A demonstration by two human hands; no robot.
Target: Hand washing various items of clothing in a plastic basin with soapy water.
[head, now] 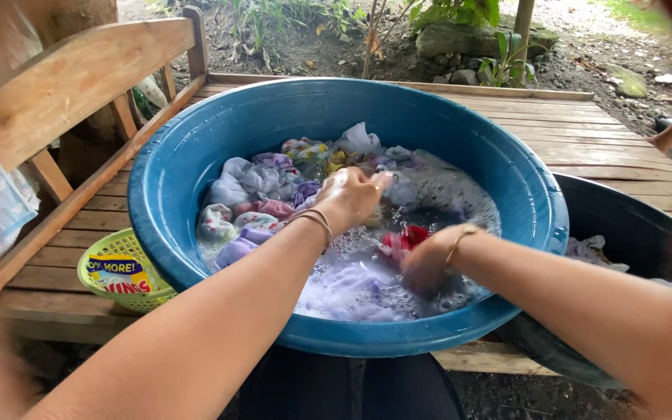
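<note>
Both hands are down in the blue basin point(196, 155), which sits on the wooden tabletop point(585, 132). The left hand point(349, 196) is closed in a fist over a pale bit of cloth point(386, 183) at its fingertips, wrist w/ thin bangles above the suds. The right hand point(427, 264) is low in the soapy water point(351, 292), blurred (grip can't be told for sure), fingers curled against a red garment point(407, 237). That red piece lies between the two hands, nearer the right, just up-left of its knuckles. A heap of pastel laundry point(262, 187) is piled on the far-left side of the basin, beyond the left hand. Outside, a green basket point(118, 253) w/ a packet in it touches the basin's left wall; a dark tub point(624, 225) is tucked in at right.
</note>
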